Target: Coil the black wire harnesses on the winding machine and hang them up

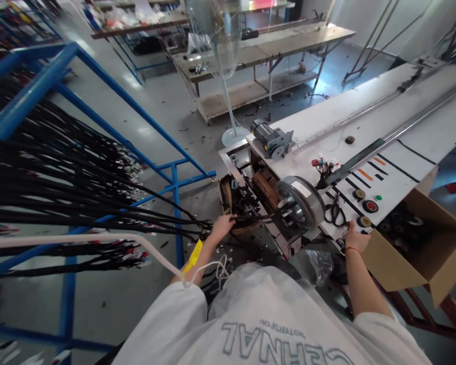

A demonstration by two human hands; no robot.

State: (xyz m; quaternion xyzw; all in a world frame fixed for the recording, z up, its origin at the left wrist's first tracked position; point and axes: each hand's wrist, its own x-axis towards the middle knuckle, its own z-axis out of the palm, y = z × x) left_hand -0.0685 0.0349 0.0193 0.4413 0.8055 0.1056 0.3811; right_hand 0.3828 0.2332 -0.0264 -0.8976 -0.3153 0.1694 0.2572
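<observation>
My left hand (pixel 223 227) is closed around a black wire harness (pixel 197 223) that runs from the blue rack toward the taping machine. The harness leads to the machine's round taping head (pixel 302 203), a thick ring with a white label. My right hand (pixel 356 238) rests at the front edge of the white worktable (pixel 414 157), thumb and forefinger apart. Just beyond its fingertips lies a tape roll (pixel 364 221). Black-handled scissors (pixel 335 214) lie to the left of that hand. A red button (pixel 370 206) and another tape roll (pixel 359 194) sit farther back.
A blue metal rack (pixel 125 96) with many black harnesses stands at left. An open cardboard box (pixel 437 253) is at right. A grey motor (pixel 268 134) sits on the table's far corner. Behind are a standing fan (pixel 228 91) and a long bench (pixel 285 48).
</observation>
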